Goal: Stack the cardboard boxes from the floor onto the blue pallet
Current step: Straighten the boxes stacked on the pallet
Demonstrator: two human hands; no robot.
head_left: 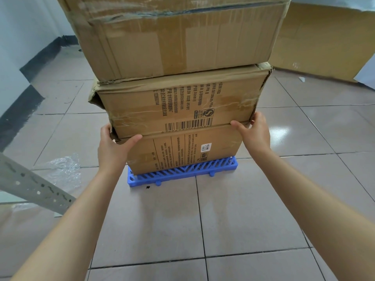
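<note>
Three cardboard boxes stand stacked on the blue pallet (182,172). The bottom box (182,151) carries a white label, the middle box (178,104) shows a barcode and printed text, and the large top box (178,35) is taped and overhangs the others. My left hand (113,147) grips the lower left corner of the middle box, thumb on its front face. At the lower right corner of the same box, my right hand (253,132) holds on with its thumb along the bottom edge.
A grey perforated metal bar (34,187) slants across the lower left. Crumpled clear plastic film (63,169) lies on the tiled floor beside it. A flattened cardboard sheet (324,41) leans at the back right. A white wall with a dark skirting runs along the left.
</note>
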